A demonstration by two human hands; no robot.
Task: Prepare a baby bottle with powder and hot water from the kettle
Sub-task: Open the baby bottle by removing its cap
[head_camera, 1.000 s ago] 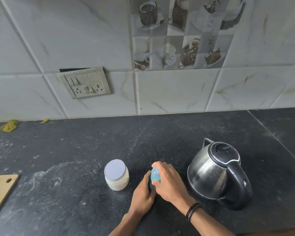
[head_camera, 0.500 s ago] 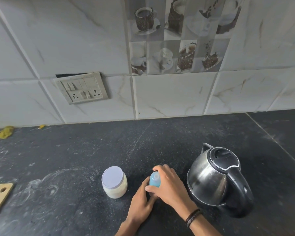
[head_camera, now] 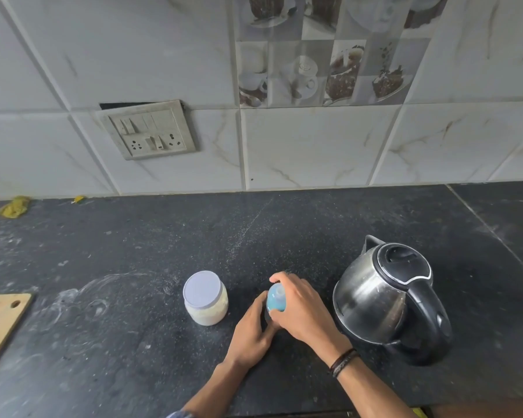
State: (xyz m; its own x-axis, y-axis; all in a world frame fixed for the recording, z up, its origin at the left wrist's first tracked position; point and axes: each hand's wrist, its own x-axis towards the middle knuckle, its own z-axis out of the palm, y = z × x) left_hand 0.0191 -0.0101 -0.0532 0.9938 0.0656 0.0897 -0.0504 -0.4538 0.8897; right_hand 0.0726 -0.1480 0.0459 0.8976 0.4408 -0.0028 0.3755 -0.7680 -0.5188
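Pale marble-look wall tiles (head_camera: 314,146) are running behind a dark speckled desk (head_camera: 163,242), with a switch and socket panel (head_camera: 148,129) sitting crooked on the wall. Near the front of the desk, the baby bottle (head_camera: 275,300) is standing upright between a jar (head_camera: 206,298) of white powder on its left and a steel kettle (head_camera: 387,297) on its right, apart from both. The right hand (head_camera: 299,309) is curling over the bottle's blue top from above, fingers and thumb grasping it, while the left hand (head_camera: 251,333) is wrapping round the lower body and hiding most of it. Both the jar and the kettle are sitting closed. A dark band (head_camera: 343,362) is circling the right wrist. A wooden cutting board (head_camera: 0,321) is lying at the left edge, and a yellow scrap (head_camera: 12,206) is sitting by the wall.
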